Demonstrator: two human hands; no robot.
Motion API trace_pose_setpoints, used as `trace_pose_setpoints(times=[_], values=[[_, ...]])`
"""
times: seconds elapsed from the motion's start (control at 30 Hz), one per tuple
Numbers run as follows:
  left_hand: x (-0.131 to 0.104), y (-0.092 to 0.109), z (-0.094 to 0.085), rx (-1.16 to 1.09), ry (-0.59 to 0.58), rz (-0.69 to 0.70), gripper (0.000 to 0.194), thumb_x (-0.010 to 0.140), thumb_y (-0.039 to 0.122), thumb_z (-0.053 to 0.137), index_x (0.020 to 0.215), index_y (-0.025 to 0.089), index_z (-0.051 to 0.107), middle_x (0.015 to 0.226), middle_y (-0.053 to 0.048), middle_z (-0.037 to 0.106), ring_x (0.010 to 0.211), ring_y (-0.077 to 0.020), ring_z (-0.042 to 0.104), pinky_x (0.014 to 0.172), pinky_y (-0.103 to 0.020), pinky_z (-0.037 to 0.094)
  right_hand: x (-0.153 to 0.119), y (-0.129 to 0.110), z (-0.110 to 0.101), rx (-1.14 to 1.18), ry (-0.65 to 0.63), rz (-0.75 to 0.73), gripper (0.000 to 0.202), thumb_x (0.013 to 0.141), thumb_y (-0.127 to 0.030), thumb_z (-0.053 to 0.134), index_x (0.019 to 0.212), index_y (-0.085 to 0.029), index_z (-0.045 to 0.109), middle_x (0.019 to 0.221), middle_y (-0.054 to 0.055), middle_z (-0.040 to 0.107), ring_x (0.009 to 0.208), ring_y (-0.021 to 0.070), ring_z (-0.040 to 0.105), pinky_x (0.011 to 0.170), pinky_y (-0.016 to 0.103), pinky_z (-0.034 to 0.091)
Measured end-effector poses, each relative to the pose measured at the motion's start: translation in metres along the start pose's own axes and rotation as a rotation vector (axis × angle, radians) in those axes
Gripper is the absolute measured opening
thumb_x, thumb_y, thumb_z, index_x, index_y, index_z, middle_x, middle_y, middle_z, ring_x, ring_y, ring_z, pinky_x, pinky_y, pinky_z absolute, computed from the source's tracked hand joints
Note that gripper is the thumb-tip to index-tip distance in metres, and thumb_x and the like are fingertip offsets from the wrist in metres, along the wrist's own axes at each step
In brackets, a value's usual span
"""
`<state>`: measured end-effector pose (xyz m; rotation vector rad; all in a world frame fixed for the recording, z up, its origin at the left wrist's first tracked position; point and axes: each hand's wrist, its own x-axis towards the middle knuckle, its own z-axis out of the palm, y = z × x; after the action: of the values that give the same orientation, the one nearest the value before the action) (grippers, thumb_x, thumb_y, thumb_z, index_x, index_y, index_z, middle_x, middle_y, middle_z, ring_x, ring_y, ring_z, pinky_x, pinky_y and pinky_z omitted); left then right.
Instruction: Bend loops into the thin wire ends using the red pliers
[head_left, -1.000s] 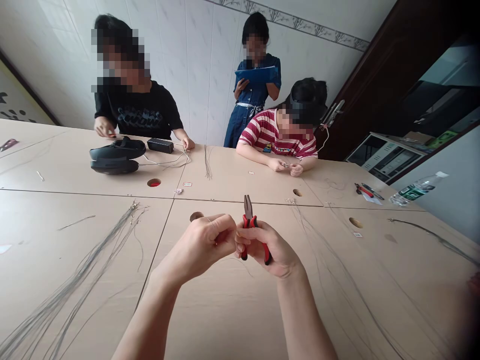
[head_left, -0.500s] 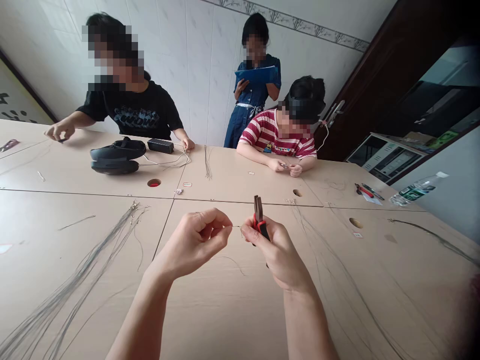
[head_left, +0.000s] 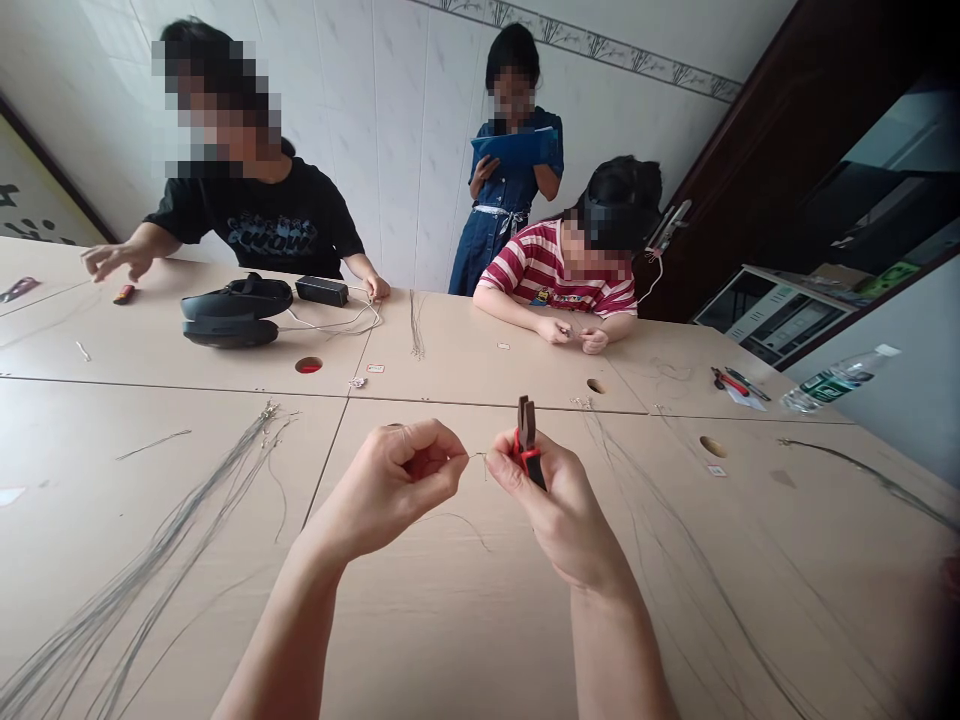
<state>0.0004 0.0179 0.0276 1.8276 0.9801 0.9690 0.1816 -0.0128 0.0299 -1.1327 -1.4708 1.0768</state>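
Observation:
My left hand (head_left: 409, 480) pinches one end of a short thin wire (head_left: 478, 455) between thumb and fingertips. The thumb and forefinger of my right hand (head_left: 551, 500) grip the wire's other end. Pliers (head_left: 529, 445) with red and black handles rest in my right palm, their dark jaws pointing up and slightly parted. A thin loose wire (head_left: 461, 520) lies on the table below my hands. Bundles of long thin wires lie on either side, one at the left (head_left: 172, 510) and one at the right (head_left: 675, 530).
Three people are across the table; two sit and one stands holding a blue folder (head_left: 514, 148). A black headset (head_left: 232, 312) and a small black box (head_left: 321, 290) lie at the back left. At the right are a bottle (head_left: 836, 380) and tools (head_left: 731, 382).
My right hand and the pliers have shifted slightly right, the jaws now a bit more apart. The left person's hand has lifted from a small red and black object.

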Motion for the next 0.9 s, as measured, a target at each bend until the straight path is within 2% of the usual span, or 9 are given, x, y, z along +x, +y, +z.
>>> trace_pose_setpoints(times=[0.3,0.47,0.53,0.63,0.7,0.73,0.83,0.9], values=[[-0.001,0.0,0.0,-0.062,0.008,0.0,0.013,0.082,0.016,0.058,0.07,0.017,0.056,0.053,0.008,0.033,0.049,-0.0061,0.026,0.042,-0.018,0.024,-0.001,0.0,-0.001,-0.038,0.016,-0.031,0.024,0.094,-0.032,0.057,0.074,-0.02,0.05,0.066,-0.004,0.041,0.064,0.0114,0.036,0.06,0.027,0.029],[0.001,-0.003,0.001,-0.03,0.111,0.05,0.012,0.083,0.016,0.058,0.072,0.018,0.056,0.055,0.007,0.041,0.048,-0.0054,0.03,0.042,-0.017,0.027,-0.001,-0.001,0.0,-0.031,-0.001,-0.007,0.024,0.093,-0.032,0.056,0.074,-0.02,0.05,0.067,-0.004,0.042,0.063,0.0114,0.037,0.06,0.027,0.03],[0.001,-0.002,0.001,0.011,0.143,0.077,0.012,0.084,0.016,0.058,0.072,0.018,0.057,0.056,0.007,0.045,0.048,-0.0053,0.035,0.044,-0.016,0.031,-0.001,-0.001,0.0,-0.02,-0.009,0.002,0.023,0.093,-0.032,0.057,0.074,-0.02,0.05,0.067,-0.004,0.043,0.064,0.0116,0.037,0.061,0.027,0.031],[0.0,0.002,-0.001,0.003,0.105,0.076,0.003,0.084,0.018,0.06,0.085,0.02,0.062,0.07,0.004,0.06,0.059,-0.008,0.053,0.057,-0.019,0.045,0.0,-0.002,0.0,-0.006,-0.012,0.009,0.024,0.093,-0.032,0.056,0.073,-0.02,0.05,0.067,-0.004,0.041,0.064,0.0115,0.036,0.06,0.026,0.031],[0.0,0.006,-0.002,-0.066,0.042,0.007,0.011,0.086,0.023,0.058,0.094,0.02,0.064,0.083,0.0,0.066,0.068,-0.0112,0.061,0.063,-0.023,0.049,0.0,-0.002,0.001,-0.013,-0.007,0.0,0.024,0.093,-0.033,0.057,0.073,-0.02,0.05,0.067,-0.004,0.041,0.063,0.0113,0.036,0.059,0.026,0.031],[0.0,0.007,-0.002,-0.104,0.011,-0.051,0.012,0.088,0.026,0.055,0.094,0.02,0.064,0.084,-0.001,0.067,0.067,-0.0117,0.061,0.061,-0.023,0.048,0.0,-0.002,0.001,-0.022,-0.005,-0.007,0.025,0.093,-0.034,0.057,0.073,-0.02,0.05,0.066,-0.004,0.041,0.062,0.011,0.036,0.059,0.026,0.031],[0.002,0.011,0.001,-0.208,-0.055,-0.23,0.024,0.091,0.029,0.045,0.079,0.018,0.062,0.07,0.001,0.061,0.051,-0.0083,0.047,0.049,-0.022,0.036,-0.001,-0.001,0.001,-0.067,-0.001,-0.019,0.025,0.094,-0.036,0.056,0.075,-0.02,0.051,0.066,-0.005,0.041,0.059,0.0102,0.034,0.056,0.026,0.031],[0.004,0.012,0.004,-0.289,-0.085,-0.293,0.025,0.089,0.024,0.043,0.07,0.017,0.057,0.06,0.004,0.051,0.049,-0.0071,0.035,0.047,-0.022,0.028,-0.002,-0.001,0.001,-0.096,0.001,-0.018,0.025,0.094,-0.036,0.056,0.076,-0.02,0.051,0.065,-0.005,0.041,0.058,0.0099,0.034,0.055,0.025,0.03]])
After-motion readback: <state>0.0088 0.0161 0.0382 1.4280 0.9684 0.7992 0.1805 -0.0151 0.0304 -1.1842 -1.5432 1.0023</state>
